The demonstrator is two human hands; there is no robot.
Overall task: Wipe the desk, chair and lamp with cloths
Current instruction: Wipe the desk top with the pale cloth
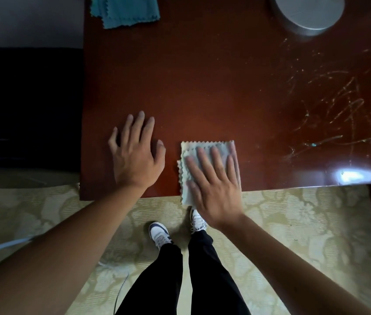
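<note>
The reddish-brown surface (214,83) serves as the reference for all positions. The pale cloth (205,147), folded into a rough square with zigzag edges, lies at the near edge of the surface, its near portion overhanging that edge. The right hand (214,187) lies flat on this cloth, palm down, fingers (203,161) extended and slightly spread; the hand is open and presses on the cloth without clasping it. The right hand and the cloth appear slightly blurred. The left hand (137,153) rests just beside the cloth, toward the left edge of the surface, palm down with fingers spread; it is open, holds nothing, and is apart from the cloth. A second cloth, teal (125,10), with zigzag edges, lies at the far left corner of the surface, well apart from both hands, and is partly cut off by the picture border. A round grey object (308,12) stands at the far right of the surface; it cannot be identified with certainty. The right portion of the surface carries pale scratch-like marks (339,110) and a bright reflection (350,176) near the near edge. Below the near edge, the patterned floor (293,223) is visible, with the person's legs in dark trousers (191,280) and white shoes (160,233).
</note>
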